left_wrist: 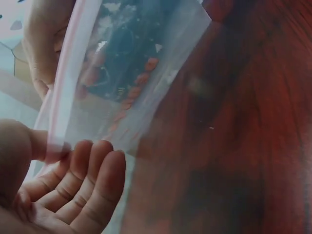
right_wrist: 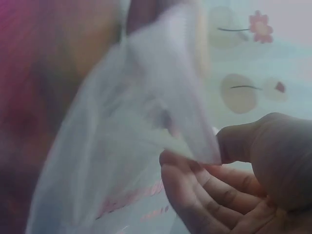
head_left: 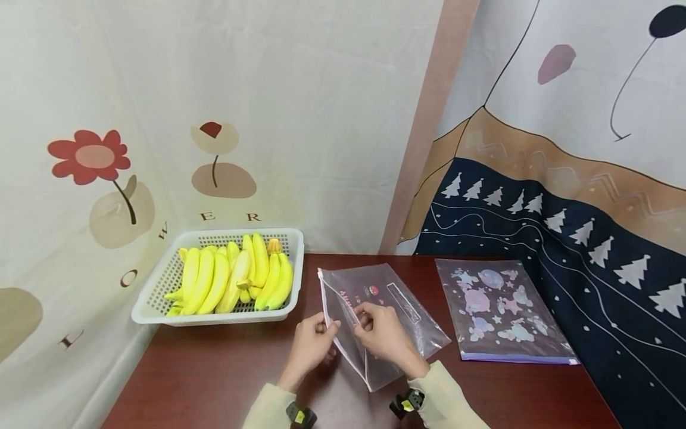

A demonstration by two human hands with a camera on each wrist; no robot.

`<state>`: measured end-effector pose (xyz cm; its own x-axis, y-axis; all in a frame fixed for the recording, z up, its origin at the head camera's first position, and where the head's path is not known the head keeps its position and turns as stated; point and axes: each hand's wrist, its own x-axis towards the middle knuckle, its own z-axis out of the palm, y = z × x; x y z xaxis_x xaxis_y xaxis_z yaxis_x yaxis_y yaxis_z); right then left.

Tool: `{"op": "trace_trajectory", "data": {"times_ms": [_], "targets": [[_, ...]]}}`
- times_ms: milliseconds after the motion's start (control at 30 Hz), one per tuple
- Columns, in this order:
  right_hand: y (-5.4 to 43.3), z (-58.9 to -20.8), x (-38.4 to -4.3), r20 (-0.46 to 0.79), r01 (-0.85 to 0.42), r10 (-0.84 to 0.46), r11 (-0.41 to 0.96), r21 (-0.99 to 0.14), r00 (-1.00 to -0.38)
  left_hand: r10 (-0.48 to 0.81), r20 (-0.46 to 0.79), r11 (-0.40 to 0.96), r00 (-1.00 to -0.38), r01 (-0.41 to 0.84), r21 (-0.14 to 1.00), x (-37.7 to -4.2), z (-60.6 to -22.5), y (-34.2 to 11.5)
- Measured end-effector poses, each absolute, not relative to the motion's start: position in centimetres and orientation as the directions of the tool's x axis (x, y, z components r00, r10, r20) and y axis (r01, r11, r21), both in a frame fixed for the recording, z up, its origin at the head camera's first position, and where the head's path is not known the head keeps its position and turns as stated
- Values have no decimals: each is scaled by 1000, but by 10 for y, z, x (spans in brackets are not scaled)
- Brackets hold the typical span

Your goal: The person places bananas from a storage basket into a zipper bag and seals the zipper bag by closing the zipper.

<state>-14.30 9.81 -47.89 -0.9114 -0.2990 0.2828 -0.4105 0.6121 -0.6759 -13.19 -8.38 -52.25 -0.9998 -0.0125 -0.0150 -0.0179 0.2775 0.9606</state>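
We are looking down on a reddish-brown table (head_left: 225,369), where a clear plastic bag (head_left: 388,289) is occupying the middle, nearest the person, between a white basket (head_left: 214,320) and a second bag (head_left: 498,310). The left hand (head_left: 311,344) is pinching the clear bag's pale-edged strip between thumb and fingers, its remaining fingers bending loosely. The right hand (head_left: 384,333) is pinching the facing edge of the mouth, thumb against fingertips, and we are seeing the two edges standing apart between the hands. The clear bag is slanting, its far corner pointing right; how much of it is resting on the table we are not able to tell. It is showing pinkish lettering, a small red figure and a white-outlined rectangle (in the right wrist view the film is blurring, so we are reading none of the words).

To the left, the basket is holding yellow bananas (head_left: 230,271), lying side by side in bunches. To the right, the second bag is lying flat, its pastel printed shapes facing up and its purple strip (head_left: 520,358) running along the near edge. Both cuffs are pale, and we are noticing a small black device (head_left: 301,416) at each wrist. Behind the table, a pale cloth (head_left: 321,119) is hanging, bearing printed flowers.
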Motion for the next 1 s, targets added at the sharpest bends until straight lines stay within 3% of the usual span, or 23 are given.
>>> {"op": "trace_trajectory", "data": {"times_ms": [267, 433, 733, 1000], "targets": [[105, -435, -143, 230, -342, -253, 649, -680, -940, -54, 159, 257, -986, 140, 956, -130, -495, -79], [111, -410, -144, 194, -282, -205, 675, -682, -959, -86, 195, 283, -977, 164, 945, -131, -474, -82], [126, -377, -146, 239, -272, -157, 759, -592, -958, -177, 147, 352, -973, 76, 933, -139, -442, -99], [133, -358, -137, 327, -370, -218, 759, -536, -919, -180, 46, 399, -983, -31, 916, -144, -423, -116]]}}
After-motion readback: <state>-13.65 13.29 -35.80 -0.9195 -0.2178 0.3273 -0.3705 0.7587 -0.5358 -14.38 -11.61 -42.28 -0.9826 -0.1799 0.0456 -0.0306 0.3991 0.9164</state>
